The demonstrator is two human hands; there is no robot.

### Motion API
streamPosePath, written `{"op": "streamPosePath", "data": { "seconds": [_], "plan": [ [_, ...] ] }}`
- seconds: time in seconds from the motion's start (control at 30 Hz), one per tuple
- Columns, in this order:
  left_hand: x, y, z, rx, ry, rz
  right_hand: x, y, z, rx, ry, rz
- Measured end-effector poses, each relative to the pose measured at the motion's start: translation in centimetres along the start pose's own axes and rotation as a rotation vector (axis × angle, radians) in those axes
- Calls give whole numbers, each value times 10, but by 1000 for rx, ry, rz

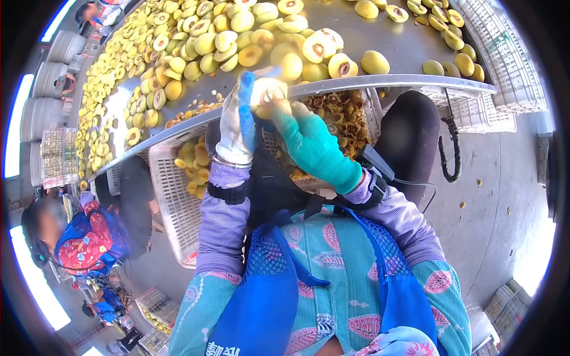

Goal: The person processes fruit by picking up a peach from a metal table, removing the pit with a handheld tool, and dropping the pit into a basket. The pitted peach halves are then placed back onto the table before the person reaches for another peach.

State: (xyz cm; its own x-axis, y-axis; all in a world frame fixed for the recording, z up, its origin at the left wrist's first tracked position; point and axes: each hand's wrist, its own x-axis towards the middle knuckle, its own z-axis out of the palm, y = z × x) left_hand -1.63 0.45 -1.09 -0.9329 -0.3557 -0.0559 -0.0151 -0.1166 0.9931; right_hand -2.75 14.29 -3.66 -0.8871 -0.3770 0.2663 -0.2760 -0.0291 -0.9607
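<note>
My left hand (239, 121), in a white glove with blue on it, holds a halved yellow fruit (269, 94) just over the metal table edge. The cut face with its brown centre shows. My right hand (314, 139), in a green knitted glove, has its fingertips against the same fruit from the right. Whether a small tool is between those fingers is hidden. Right beyond the hands lie more halved fruits (320, 46) on the metal table (409, 53).
Below the table edge stand a white crate (172, 202) with yellow fruit and a container of brown scraps (341, 118). White crates (499, 53) are stacked at the right. A black cord (449, 136) hangs there. Other people (89, 237) sit at the left.
</note>
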Motion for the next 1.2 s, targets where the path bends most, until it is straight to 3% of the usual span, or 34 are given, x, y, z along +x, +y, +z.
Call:
{"op": "streamPosePath", "data": {
  "seconds": [0.2,0.27,0.33,0.4,0.53,0.63,0.73,0.83,0.87,1.0,1.03,1.1,1.17,1.2],
  "plan": [
    [2,-12,1,-170,-1,77,-11,-4,3,36,-29,-153],
    [1,-15,5,-167,61,26,-11,-20,-4,218,-131,181],
    [2,-18,11,-159,112,19,-3,-50,-19,518,-317,880],
    [-1,-22,15,-141,168,46,-6,-48,-19,603,-342,852],
    [-6,-10,18,-91,99,-37,-8,-37,-24,766,-463,810],
    [-6,-7,23,-138,51,-55,-13,-39,-16,1054,-423,1014],
    [-9,-6,18,-190,-25,-92,-5,-39,-23,1342,-533,1172],
    [-16,-3,16,-364,-37,-165,-6,-24,-18,1745,-677,1079],
    [-18,-12,12,-197,12,-23,-6,-19,-15,1850,-770,1026],
    [-42,9,-61,-338,204,-244,-4,-40,-24,1948,-742,965],
    [-39,19,-76,-373,239,-286,-2,-29,-30,1815,-641,976],
    [-18,40,-102,275,344,-183,-10,47,-24,1622,-270,1282],
    [-1,48,-120,908,457,-90,-21,65,-14,1476,-289,1418],
    [23,47,-122,916,420,-220,-25,66,-12,1396,-293,1483]
  ]
}}
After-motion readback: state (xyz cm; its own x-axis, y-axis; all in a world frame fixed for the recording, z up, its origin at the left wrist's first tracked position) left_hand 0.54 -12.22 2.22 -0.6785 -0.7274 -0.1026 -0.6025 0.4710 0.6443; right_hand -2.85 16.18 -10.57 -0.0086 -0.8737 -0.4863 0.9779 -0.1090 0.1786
